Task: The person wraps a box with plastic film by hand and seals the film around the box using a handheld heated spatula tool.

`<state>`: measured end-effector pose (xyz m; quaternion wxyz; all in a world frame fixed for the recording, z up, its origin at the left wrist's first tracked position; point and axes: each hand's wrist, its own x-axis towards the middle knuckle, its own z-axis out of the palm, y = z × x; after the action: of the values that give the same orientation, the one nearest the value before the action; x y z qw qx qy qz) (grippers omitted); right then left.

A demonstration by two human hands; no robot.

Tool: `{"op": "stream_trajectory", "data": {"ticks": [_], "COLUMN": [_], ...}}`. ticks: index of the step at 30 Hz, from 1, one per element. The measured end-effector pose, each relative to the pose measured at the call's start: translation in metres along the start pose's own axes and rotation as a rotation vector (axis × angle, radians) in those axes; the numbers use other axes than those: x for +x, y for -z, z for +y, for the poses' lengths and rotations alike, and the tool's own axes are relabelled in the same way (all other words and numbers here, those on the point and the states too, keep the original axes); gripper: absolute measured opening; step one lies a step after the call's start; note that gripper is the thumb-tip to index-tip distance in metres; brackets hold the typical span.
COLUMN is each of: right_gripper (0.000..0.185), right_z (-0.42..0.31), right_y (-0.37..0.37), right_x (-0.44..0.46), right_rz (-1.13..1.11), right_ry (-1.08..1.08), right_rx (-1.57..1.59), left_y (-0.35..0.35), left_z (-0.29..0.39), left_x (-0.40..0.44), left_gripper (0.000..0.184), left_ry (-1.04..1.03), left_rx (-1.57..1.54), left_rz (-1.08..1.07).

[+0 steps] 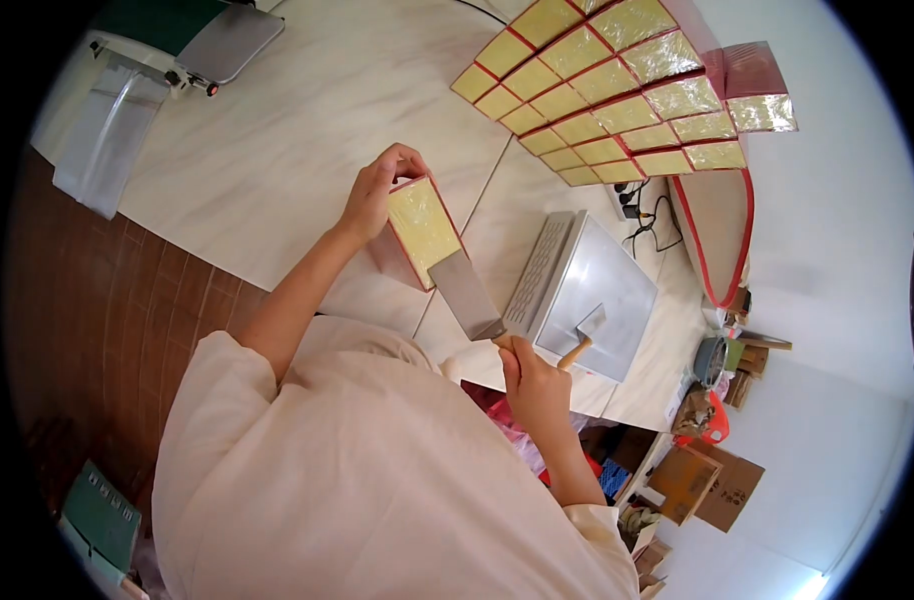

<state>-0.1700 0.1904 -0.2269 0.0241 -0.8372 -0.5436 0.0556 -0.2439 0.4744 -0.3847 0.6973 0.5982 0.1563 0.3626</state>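
Observation:
A box [424, 230] with red edges and a pale yellow, shiny face stands on the marble-patterned table. My left hand [385, 190] grips its far upper end, fingers bent over the edge. In my right hand [533, 382] is the wooden handle of a wide metal scraper [466, 295]. The scraper's flat blade reaches up to the left, and its tip lies against the lower part of the yellow face. Right of the blade, a smaller scraper [592, 322] with a wooden handle rests on a flat silver metal device [602, 290].
Many yellow-faced boxes with red edges [602, 90] are stacked at the table's far right. Black cables [647, 212] lie beside them. A machine with a grey plate [230, 45] stands at the far left. Cardboard boxes [682, 483] are at the lower right.

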Motion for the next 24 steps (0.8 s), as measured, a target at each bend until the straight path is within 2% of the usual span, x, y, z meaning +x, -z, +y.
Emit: {"op": "stream_trajectory", "data": {"ticks": [2, 5, 10, 12, 13, 18, 20, 24], "right_gripper": [0.014, 0.013, 0.013, 0.013, 0.014, 0.015, 0.015, 0.017], "right_z": [0.004, -0.008, -0.026, -0.032, -0.033, -0.039, -0.042, -0.034], "right_y": [0.004, -0.003, -0.018, -0.018, -0.017, -0.021, -0.023, -0.023], "right_x": [0.002, 0.009, 0.043, 0.052, 0.055, 0.078, 0.079, 0.064], "right_rz": [0.063, 0.136, 0.138, 0.002, 0.019, -0.014, -0.008, -0.050], "right_ry": [0.000, -0.029, -0.010, -0.038, -0.013, 0.010, 0.022, -0.008], "right_rx": [0.246, 0.358, 0.303, 0.177, 0.173, 0.003, -0.036, -0.034], "left_y": [0.002, 0.005, 0.008, 0.007, 0.006, 0.002, 0.004, -0.001], "left_z": [0.004, -0.005, -0.029, -0.020, -0.014, -0.016, -0.014, -0.015], "left_x": [0.001, -0.004, -0.015, -0.015, -0.014, -0.013, -0.012, -0.012], "left_gripper": [0.071, 0.082, 0.091, 0.092, 0.093, 0.089, 0.084, 0.082], "left_ry": [0.052, 0.114, 0.188, 0.185, 0.171, 0.242, 0.149, 0.072], "left_rx": [-0.010, -0.062, -0.149, -0.103, -0.077, -0.172, -0.075, -0.070], "left_rz": [-0.006, -0.021, -0.009, -0.015, 0.004, 0.035, 0.063, 0.087]}}
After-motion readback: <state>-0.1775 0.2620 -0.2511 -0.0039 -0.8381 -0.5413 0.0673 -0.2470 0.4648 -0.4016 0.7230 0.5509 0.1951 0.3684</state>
